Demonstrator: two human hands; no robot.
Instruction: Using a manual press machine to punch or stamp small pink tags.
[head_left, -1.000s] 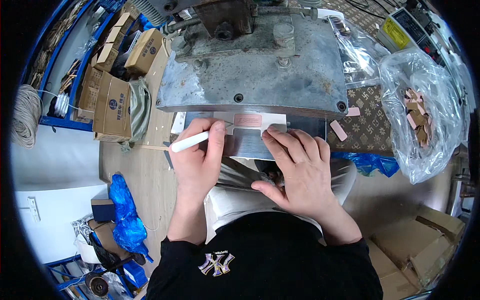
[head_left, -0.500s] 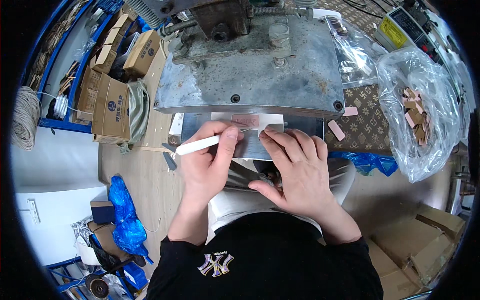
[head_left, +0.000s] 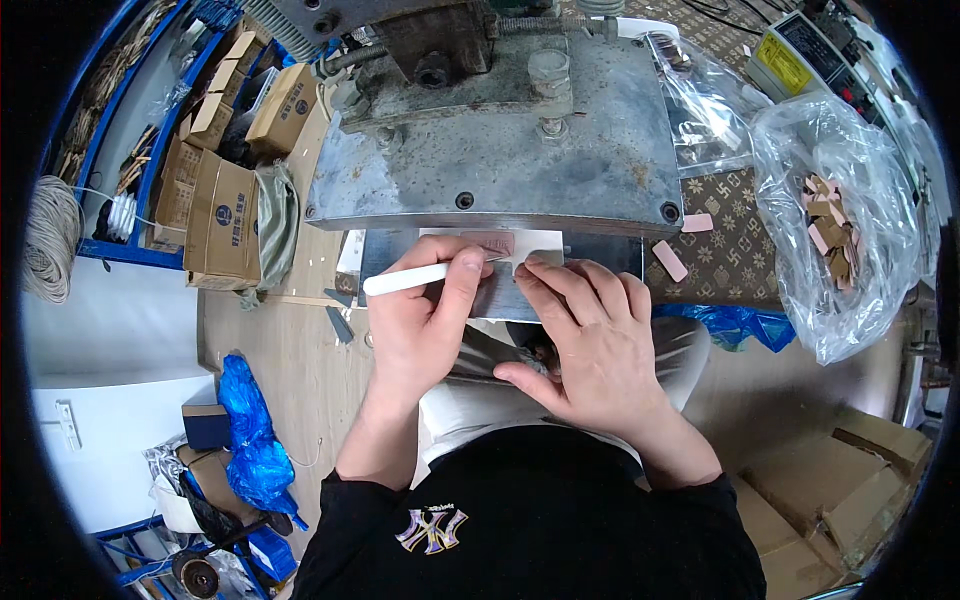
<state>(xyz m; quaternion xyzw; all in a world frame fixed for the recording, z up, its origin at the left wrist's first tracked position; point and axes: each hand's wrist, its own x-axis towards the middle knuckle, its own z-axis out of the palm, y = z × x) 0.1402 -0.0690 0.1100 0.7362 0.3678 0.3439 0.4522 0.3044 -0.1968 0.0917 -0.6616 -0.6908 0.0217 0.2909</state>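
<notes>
My left hand (head_left: 425, 310) is closed around a slim white-handled tool (head_left: 405, 280) with a thin metal tip, pinched between thumb and fingers. That tip reaches the lower edge of a small pink rectangular piece (head_left: 492, 241) with pressed markings. Under the pink piece lies a white plate (head_left: 545, 240) on the metal press bed (head_left: 500, 300), below the front edge of the heavy steel press block (head_left: 560, 190). My right hand (head_left: 595, 335) lies with fingers stretched out and thumb apart, its fingertips at the plate's near right edge.
Two loose pink pieces (head_left: 670, 261) lie on the patterned cloth to the right, beside a clear plastic bag (head_left: 840, 230) of pink and brown pieces. Cardboard boxes (head_left: 222, 215) and blue shelving stand left. More cardboard (head_left: 810, 480) sits at lower right.
My left hand has shifted slightly right, bringing the tool's tip to the pink piece's lower edge. The right hand has stayed almost in place.
</notes>
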